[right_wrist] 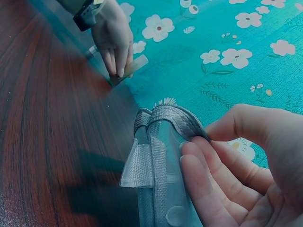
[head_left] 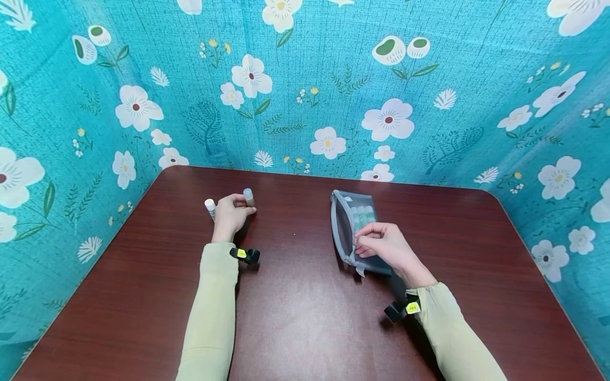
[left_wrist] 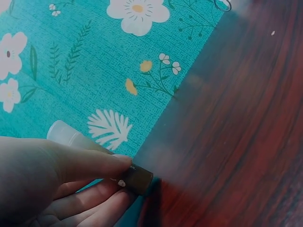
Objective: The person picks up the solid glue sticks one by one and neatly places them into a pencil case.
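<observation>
My left hand [head_left: 231, 216] pinches a small brown tube with a frosted cap [head_left: 249, 197] between thumb and fingers, at the far left of the table. In the left wrist view the tube's dark end [left_wrist: 141, 180] shows past the thumb, low over the tabletop. A white-capped tube [head_left: 209, 205] stands just left of that hand, partly hidden by it. My right hand [head_left: 385, 244] pinches the zippered edge of a grey see-through pouch [head_left: 341, 233]. The pouch's mouth gapes to the left. Several tubes with green labels [head_left: 363, 215] show through its side.
The dark red-brown wooden table [head_left: 295, 317] spans both arms. Turquoise floral fabric [head_left: 295, 106] hangs behind and along both sides of it. A fabric tab [right_wrist: 138, 165] sticks out from the pouch's near end. Black wrist cameras [head_left: 248, 256] sit on both wrists.
</observation>
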The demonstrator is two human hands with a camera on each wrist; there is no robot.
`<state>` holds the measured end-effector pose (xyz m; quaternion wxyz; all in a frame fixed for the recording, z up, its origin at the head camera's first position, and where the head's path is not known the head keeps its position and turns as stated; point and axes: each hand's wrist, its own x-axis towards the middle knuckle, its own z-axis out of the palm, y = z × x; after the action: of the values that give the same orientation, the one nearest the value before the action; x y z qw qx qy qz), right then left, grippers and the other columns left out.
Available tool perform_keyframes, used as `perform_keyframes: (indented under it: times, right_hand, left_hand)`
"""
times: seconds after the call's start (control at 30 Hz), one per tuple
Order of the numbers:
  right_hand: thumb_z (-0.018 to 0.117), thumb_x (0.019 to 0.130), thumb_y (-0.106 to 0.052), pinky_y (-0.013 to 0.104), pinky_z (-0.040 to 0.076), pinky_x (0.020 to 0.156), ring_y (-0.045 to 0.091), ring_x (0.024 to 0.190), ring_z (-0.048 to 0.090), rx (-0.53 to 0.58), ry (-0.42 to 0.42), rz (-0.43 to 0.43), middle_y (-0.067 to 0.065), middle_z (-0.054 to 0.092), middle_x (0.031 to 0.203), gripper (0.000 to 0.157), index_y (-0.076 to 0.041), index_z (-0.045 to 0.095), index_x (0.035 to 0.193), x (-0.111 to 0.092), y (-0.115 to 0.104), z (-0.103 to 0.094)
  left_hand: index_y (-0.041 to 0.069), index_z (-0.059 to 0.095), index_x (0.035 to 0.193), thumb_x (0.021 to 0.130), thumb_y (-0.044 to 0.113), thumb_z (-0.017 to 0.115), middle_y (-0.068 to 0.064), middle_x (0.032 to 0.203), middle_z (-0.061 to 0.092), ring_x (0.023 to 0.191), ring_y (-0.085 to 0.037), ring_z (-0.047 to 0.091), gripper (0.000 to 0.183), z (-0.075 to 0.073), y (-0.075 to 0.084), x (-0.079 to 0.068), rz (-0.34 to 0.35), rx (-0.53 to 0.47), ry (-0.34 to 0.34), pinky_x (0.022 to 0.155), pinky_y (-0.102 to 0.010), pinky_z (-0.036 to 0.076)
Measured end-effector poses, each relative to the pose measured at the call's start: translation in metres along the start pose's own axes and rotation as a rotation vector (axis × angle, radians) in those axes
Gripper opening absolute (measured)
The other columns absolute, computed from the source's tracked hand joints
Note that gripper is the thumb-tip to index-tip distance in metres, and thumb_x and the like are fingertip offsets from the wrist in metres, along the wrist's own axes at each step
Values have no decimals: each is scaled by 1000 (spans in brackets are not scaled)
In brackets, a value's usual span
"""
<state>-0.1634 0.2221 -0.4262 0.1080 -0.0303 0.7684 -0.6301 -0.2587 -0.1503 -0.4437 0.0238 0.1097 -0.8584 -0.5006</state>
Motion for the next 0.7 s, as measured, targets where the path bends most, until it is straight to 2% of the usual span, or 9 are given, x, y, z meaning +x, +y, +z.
perform_keyframes:
  times: [0.37,0.7]
  right_hand:
    - [68,95,-6,37,62,71,24,74,73,-10,-5,0,18,73,90,23,15,68,107,0,0,0]
    - [68,94,-5,37,62,71,24,74,73,1,-6,0,18,73,89,23,15,68,106,1,1,0]
  left_hand:
    - [4,71,121,88,12,81,-15,111,73,107,-29,66,35,1,3,-1,26,16,-13,94,-45,48]
    - [1,71,120,88,14,81,-16,110,73,107,-29,66,36,1,8,-2,64,6,-28,89,-42,52]
